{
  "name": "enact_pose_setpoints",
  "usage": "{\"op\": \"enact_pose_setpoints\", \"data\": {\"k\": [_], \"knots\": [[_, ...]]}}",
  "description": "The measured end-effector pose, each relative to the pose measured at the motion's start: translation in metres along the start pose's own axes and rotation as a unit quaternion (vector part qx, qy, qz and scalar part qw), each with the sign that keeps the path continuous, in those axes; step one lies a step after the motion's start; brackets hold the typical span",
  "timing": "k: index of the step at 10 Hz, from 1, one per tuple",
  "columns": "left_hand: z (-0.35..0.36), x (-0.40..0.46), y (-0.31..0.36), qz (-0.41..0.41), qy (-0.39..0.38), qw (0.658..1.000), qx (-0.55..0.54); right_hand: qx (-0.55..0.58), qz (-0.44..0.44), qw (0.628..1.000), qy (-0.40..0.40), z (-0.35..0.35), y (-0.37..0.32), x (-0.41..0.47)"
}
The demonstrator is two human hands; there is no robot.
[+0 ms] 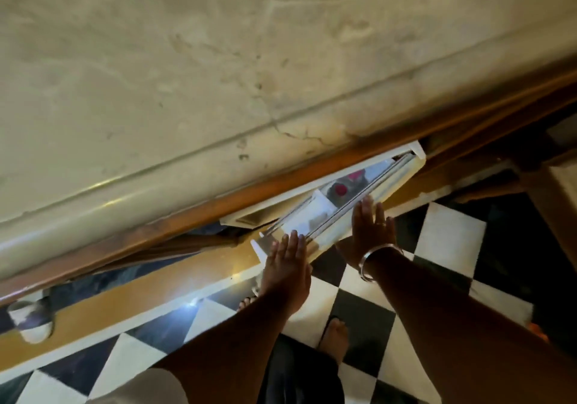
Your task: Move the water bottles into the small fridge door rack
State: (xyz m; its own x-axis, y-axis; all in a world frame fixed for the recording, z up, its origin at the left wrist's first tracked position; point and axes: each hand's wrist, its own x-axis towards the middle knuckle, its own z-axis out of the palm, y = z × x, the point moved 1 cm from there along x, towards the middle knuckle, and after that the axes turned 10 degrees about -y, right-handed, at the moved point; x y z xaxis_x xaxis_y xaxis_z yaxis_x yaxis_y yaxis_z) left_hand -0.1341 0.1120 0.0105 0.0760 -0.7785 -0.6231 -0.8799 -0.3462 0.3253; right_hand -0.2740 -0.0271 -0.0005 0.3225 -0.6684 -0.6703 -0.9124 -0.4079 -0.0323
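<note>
The small white fridge [402, 171] sits under a wooden counter edge, seen from above. Its door [349, 216] stands nearly closed, leaving a narrow gap. Through the gap I see bottles with a red cap [341, 189] and a pink cap [357, 175] in the door rack. My left hand [288, 258] lies flat with fingers spread against the door's outer face near its left end. My right hand [371, 232], with a ring and a silver bangle, presses flat on the door further right. Neither hand holds anything.
A worn stone countertop [218, 75] with a wooden front edge [281, 185] overhangs the fridge. Black and white checkered floor tiles [446, 241] lie below, with my feet [334, 338] on them. A round pale object [29, 322] sits at lower left. Dark wooden furniture [530, 166] stands at right.
</note>
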Motion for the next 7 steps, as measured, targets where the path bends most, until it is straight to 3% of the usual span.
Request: {"op": "enact_pose_setpoints", "data": {"k": [1,3,4,7], "knots": [[0.000,0.000,0.003,-0.010,0.019,0.998,0.058,-0.002,-0.033,0.999,-0.001,0.004,-0.010,0.006],[-0.015,0.013,0.014,-0.124,-0.010,0.992,0.013,-0.077,-0.077,0.994,-0.024,-0.002,-0.020,0.017],[-0.024,0.024,0.013,-0.144,-0.035,0.989,0.012,-0.083,-0.084,0.992,-0.045,-0.009,-0.022,0.029],[-0.028,0.036,0.000,-0.120,-0.049,0.991,0.015,-0.053,-0.084,0.992,-0.071,-0.029,-0.022,0.031]]}}
